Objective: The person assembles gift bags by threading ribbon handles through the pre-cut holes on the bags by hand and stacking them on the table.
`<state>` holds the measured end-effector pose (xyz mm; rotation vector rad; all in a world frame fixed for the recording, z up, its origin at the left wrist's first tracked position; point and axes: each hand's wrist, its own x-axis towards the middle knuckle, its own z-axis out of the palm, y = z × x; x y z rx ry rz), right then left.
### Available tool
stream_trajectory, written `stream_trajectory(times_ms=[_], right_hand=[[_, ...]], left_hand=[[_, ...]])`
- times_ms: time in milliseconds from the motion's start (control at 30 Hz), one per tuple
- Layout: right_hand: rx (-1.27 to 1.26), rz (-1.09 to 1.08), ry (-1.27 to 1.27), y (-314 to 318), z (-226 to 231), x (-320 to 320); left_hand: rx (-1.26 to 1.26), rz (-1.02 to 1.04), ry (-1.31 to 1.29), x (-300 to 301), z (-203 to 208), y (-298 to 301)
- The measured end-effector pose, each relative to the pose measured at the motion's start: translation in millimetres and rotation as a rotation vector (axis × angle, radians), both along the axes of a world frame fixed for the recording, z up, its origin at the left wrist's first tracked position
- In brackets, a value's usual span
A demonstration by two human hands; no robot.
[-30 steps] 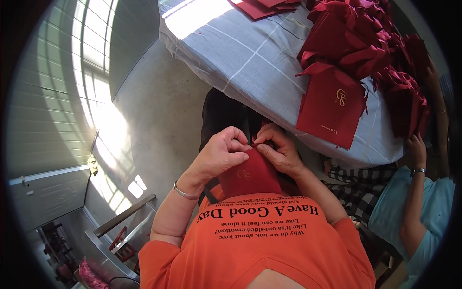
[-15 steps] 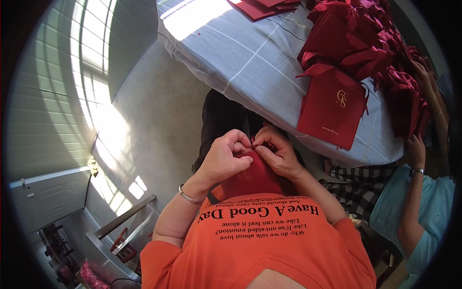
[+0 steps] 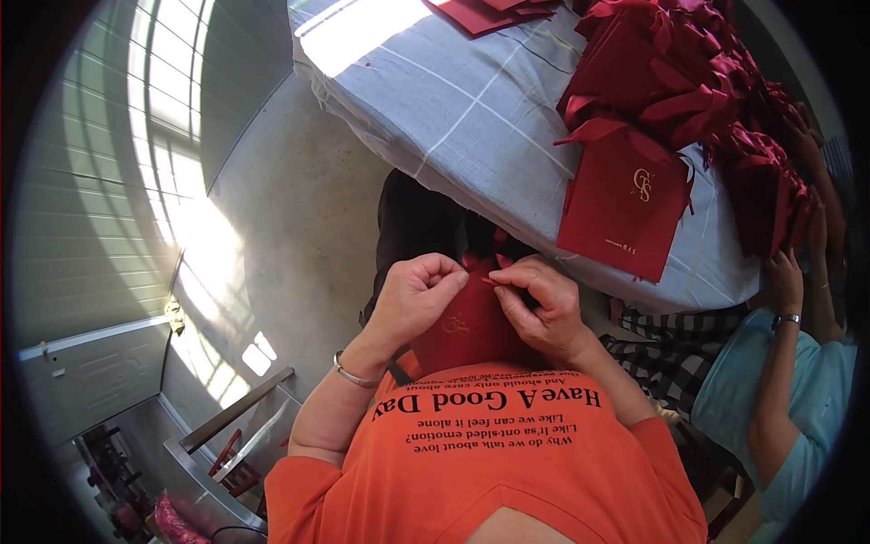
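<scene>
Bag (image 3: 453, 335) of dark red lies on the seated person's lap, near the orange shirt (image 3: 489, 444). The left hand (image 3: 417, 297) brings thumb and forefinger together at its upper part; the right hand (image 3: 546, 306) curls opposite. From here I cannot tell what either grips. More red bags (image 3: 625, 213) lie on the cloth-covered table (image 3: 453, 127).

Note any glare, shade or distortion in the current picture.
Head view: glare whitens part of the tablecloth and floor; same view: the red bag by the orange shirt is in dimmer light; same view: fisheye bowing curves the wall panels.
</scene>
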<state>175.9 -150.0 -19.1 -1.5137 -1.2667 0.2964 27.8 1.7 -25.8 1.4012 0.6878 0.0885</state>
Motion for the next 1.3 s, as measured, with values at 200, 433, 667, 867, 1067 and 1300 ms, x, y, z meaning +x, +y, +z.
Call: stream_trajectory(times_ms=[200, 433, 667, 867, 1067, 1300], right_hand=[[-0.103, 0.029, -0.096, 1.0, 6.3, -1.2], [-0.045, -0.01, -0.311, 8.2, 1.4, -8.6], [-0.096, -0.026, -0.229, 10.0, 5.7, -9.0], [-0.108, -0.018, 0.133, 9.4, -3.9, -4.7], [-0.144, 0.036, 0.31, 6.4, -15.2, -3.6], [-0.057, 0.034, 0.2, 7.4, -14.0, -2.0]], left_hand=[[-0.055, -0.063, -0.03, -2.1, 4.2, 7.3], [-0.09, -0.103, 0.0, -4.2, 4.5, 9.9], [-0.17, -0.118, 0.056, -1.9, 18.0, 8.9], [-0.059, -0.1, 0.002, -2.3, 5.5, 2.0], [0.016, -0.049, 0.009, 2.3, 14.4, -5.9], [0.082, -0.142, 0.082, 1.7, 11.4, 0.5]])
